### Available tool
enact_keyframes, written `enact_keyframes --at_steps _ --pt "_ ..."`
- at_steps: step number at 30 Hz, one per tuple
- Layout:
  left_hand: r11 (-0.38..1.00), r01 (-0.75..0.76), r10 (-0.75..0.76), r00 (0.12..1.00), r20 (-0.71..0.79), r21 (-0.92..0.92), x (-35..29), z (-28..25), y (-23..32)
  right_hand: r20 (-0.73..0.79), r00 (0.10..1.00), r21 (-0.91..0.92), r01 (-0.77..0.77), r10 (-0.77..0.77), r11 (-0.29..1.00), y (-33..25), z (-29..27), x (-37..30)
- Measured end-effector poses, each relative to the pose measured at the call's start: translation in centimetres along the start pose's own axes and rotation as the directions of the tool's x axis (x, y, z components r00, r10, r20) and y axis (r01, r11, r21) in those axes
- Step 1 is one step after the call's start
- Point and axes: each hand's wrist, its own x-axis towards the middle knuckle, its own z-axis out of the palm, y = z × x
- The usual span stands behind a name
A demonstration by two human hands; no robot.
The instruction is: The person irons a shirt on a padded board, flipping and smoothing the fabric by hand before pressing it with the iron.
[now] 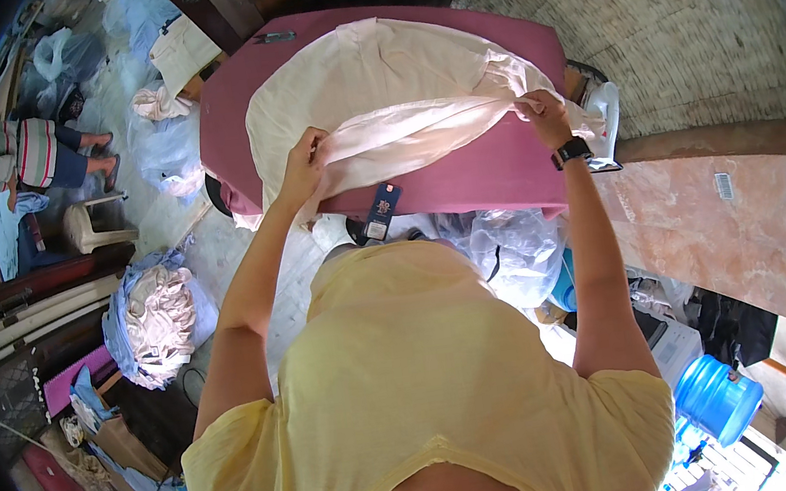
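A pale cream garment (324, 82) is spread over a table padded with maroon cloth (464, 183). Its near edge is stretched between my two hands and folds over itself in a long band. My left hand (306, 163) pinches this edge at the left, fingers closed. At the right, my right hand (546, 117), a dark watch on its wrist, grips the other end of the band. Between them a dark blue hang tag (382, 210) lies at the table's near edge. Whether it is fastened to the garment I cannot tell.
A small dark tool (275, 37) lies at the table's far left corner. Clear plastic bags (517, 255) sit below the near edge. To the left are a bundle of pale clothes (162, 318), a stool (96, 226) and another person (39, 156). A blue water jug (719, 399) stands lower right.
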Motion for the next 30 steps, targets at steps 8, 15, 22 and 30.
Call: enact_keyframes --at_steps 8,15,22,30 --pt "0.866 0.023 0.036 0.994 -0.106 0.5 -0.2 -6.1 2.4 -0.006 0.94 -0.399 0.311 -0.342 0.862 -6.9 -3.2 1.9" --pt "0.768 0.486 -0.138 0.763 -0.632 0.418 -9.7 -10.2 -4.0 0.097 0.95 0.453 -0.309 0.298 0.836 -8.7 -6.3 3.3" --pt "0.798 0.261 -0.542 0.707 -0.455 -0.544 -11.9 -11.6 6.8 -0.211 0.827 -0.43 0.4 -0.52 0.81 -6.6 -10.2 5.8" --pt "0.972 -0.133 -0.049 0.689 -0.723 -0.193 -11.5 -15.8 28.7 0.144 0.971 0.706 0.034 -0.19 0.708 -15.0 -20.1 18.1"
